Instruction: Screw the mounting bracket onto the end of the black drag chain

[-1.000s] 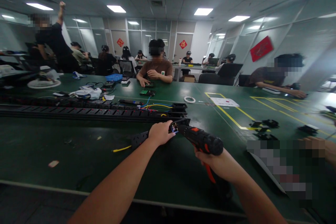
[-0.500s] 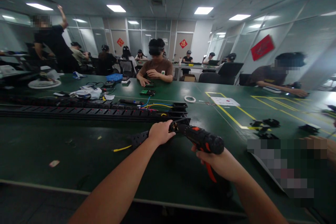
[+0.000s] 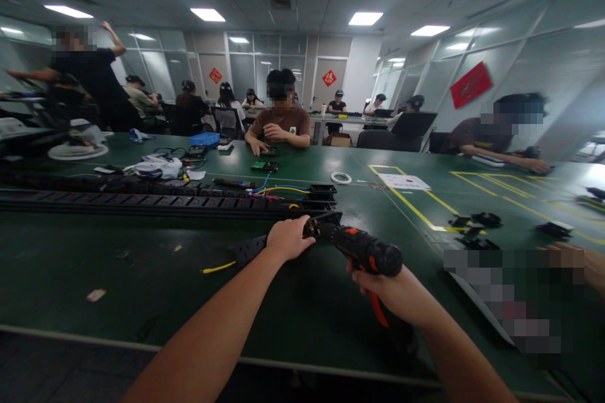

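Observation:
My left hand [image 3: 289, 239] is closed around a black power strip [image 3: 249, 250], near the end that faces the drill. A yellow wire [image 3: 219, 267] sticks out past the strip's other end. In my right hand [image 3: 382, 286] is a black and orange cordless drill [image 3: 366, 249], its handle wrapped by my fingers. The drill's nose points left and meets the strip's end beside my left thumb. Whether a bit or screw sits there is too small to tell.
Long black power strips [image 3: 155, 201] lie across the green table [image 3: 142, 264] beyond my hands. A roll of white tape [image 3: 341, 177], a paper sheet [image 3: 404, 181] and black plastic parts [image 3: 477, 221] lie farther right. A co-worker [image 3: 283, 123] sits opposite; another person's hand [image 3: 579, 261] is at the right edge.
Both hands stay in nearly the same place, with the drill still against the strip's end. In the background, the standing person at the left has stretched an arm out to the left.

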Tool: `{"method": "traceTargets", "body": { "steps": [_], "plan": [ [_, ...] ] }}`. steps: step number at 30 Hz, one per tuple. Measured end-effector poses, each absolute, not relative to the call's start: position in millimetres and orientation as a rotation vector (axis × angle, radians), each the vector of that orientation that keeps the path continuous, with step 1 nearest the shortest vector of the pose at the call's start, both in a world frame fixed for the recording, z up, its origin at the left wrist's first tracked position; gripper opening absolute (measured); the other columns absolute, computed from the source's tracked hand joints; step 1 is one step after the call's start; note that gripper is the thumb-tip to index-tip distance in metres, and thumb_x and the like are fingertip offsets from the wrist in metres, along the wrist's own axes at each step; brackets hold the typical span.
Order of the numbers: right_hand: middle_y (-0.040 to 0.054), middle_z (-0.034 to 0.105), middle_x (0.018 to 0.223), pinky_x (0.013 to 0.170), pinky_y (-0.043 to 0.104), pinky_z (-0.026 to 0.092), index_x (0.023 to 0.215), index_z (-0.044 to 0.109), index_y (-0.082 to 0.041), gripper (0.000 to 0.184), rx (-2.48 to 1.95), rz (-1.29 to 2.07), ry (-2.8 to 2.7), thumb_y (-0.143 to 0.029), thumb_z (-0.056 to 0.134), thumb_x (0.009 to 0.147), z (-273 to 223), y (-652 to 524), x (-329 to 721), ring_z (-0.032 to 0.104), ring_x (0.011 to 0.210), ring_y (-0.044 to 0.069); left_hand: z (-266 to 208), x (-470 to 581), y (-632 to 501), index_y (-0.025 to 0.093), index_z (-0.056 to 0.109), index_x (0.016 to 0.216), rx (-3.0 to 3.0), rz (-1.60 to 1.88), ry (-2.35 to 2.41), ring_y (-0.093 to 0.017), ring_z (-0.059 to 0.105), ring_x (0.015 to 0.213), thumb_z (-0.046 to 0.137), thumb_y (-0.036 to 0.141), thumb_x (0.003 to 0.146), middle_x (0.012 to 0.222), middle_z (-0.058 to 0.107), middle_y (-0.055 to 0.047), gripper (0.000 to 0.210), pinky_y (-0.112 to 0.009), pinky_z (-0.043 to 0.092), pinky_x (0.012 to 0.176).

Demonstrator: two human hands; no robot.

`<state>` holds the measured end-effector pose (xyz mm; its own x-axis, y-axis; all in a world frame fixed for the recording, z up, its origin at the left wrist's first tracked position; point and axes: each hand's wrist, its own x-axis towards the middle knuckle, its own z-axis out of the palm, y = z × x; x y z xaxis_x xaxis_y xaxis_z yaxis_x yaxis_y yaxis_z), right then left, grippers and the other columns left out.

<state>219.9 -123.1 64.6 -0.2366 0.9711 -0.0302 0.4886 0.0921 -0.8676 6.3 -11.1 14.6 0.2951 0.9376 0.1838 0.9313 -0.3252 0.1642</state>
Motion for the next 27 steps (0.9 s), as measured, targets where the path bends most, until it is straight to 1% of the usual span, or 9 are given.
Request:
{"method": "traceTargets", "body": {
  "steps": [6,11,14,20,27],
  "plan": [
    [-0.0005,0.060,0.071,0.060,0.028,0.047,0.085,0.061,-0.018,0.011,-1.439,1.063,-1.795,-0.022,0.058,0.074,62.0,-121.2,220.6,0.057,0.062,0.015,15.8,7.3,-12.2,0.031,0.041,0.139,2.498,0.384,1.808,-0.027,0.062,0.105,0.055,0.058,0.082,0.117,0.066,-0.008,0.065,-0.037,0.046,0.087],
    [-0.0001,0.061,0.072,0.060,0.027,0.047,0.084,0.061,-0.018,0.011,-1.421,1.043,-1.808,-0.022,0.058,0.074,60.9,-120.2,221.7,0.057,0.062,0.015,17.8,7.9,-13.6,0.031,0.041,0.140,2.472,0.364,1.817,-0.027,0.061,0.107,0.054,0.058,0.083,0.119,0.065,-0.008,0.065,-0.037,0.045,0.089],
    [-0.0010,0.060,0.069,0.058,0.027,0.046,0.082,0.062,-0.018,0.010,-1.427,1.057,-1.800,-0.022,0.059,0.073,61.8,-120.1,222.2,0.057,0.060,0.016,16.6,7.1,-12.6,0.031,0.041,0.140,2.483,0.378,1.812,-0.028,0.062,0.106,0.054,0.058,0.082,0.118,0.066,-0.009,0.065,-0.038,0.045,0.088],
    [-0.0004,0.060,0.071,0.059,0.028,0.046,0.083,0.062,-0.018,0.011,-1.432,1.085,-1.766,-0.023,0.059,0.074,60.7,-118.8,224.1,0.056,0.061,0.015,13.9,6.4,-10.5,0.032,0.041,0.139,2.506,0.388,1.796,-0.028,0.063,0.103,0.054,0.058,0.083,0.117,0.066,-0.008,0.064,-0.037,0.046,0.086],
    [-0.0009,0.058,0.068,0.059,0.028,0.045,0.080,0.061,-0.018,0.008,-1.425,1.058,-1.815,-0.023,0.059,0.075,62.6,-119.5,223.0,0.055,0.061,0.015,13.5,6.0,-10.6,0.031,0.041,0.139,2.526,0.393,1.796,-0.028,0.063,0.102,0.054,0.058,0.082,0.115,0.067,-0.008,0.064,-0.038,0.046,0.084]
  ]
}}
